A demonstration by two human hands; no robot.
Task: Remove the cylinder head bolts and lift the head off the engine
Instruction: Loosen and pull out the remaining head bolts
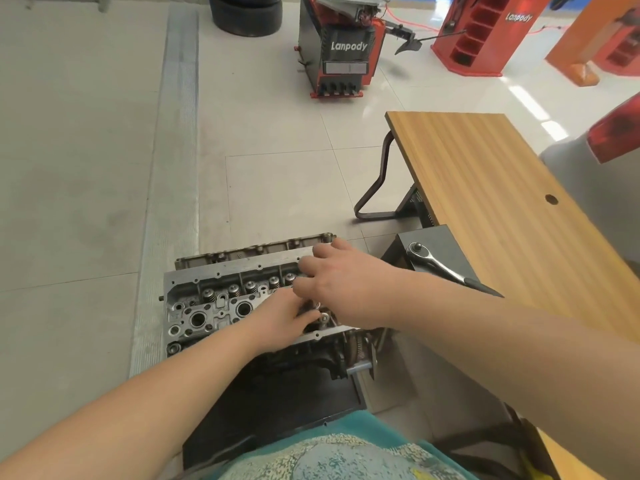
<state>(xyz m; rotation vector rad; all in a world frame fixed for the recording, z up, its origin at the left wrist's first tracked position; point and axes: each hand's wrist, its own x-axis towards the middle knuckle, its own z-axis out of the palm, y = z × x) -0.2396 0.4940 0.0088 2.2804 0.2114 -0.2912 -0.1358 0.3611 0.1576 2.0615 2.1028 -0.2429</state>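
Note:
A grey aluminium cylinder head (214,299) sits on its engine block on a black stand, low in the middle of the view. Valve springs and round bores show on its left half. My left hand (280,320) reaches onto the head's right end, fingertips at a bolt head (323,317); whether it pinches the bolt is unclear. My right hand (332,278) lies over the head's far right corner with fingers curled down onto the metal. Both hands hide the right third of the head.
A ratchet wrench (440,265) lies on a black box just right of the engine. A wooden bench (485,188) runs along the right. Red tyre machines (341,46) and stacked tyres (246,10) stand far back on the tiled floor.

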